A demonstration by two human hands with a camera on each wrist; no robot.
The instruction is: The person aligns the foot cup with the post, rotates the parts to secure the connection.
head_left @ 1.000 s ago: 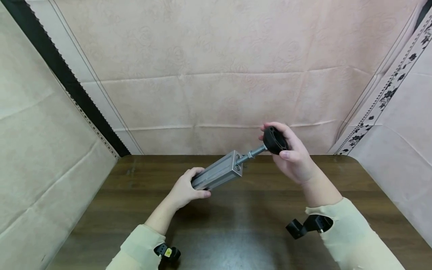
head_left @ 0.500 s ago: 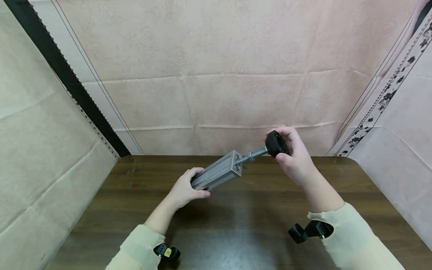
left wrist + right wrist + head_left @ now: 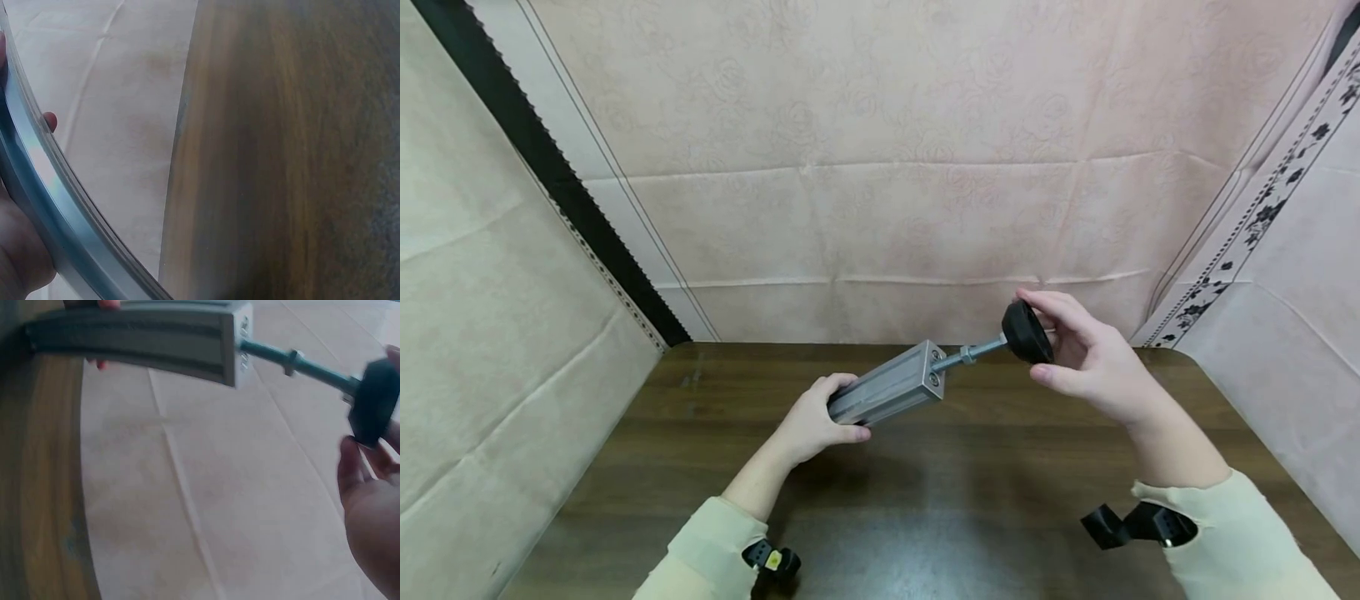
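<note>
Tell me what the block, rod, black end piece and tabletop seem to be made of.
Block: silver-grey metal, likely aluminium, by its satin sheen. Rod: bright metal, perhaps steel, by its silvery shine. Black end piece: dull plastic or rubber, by its even black surface; can't tell which. Tabletop: wood or wood-look laminate, by its brown grain and glossy reflection.

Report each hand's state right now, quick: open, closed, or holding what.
Left hand: holding the grey metal block, thumb and fingers around one end.
Right hand: holding the black knob at its edge, between thumb and fingers.
</note>
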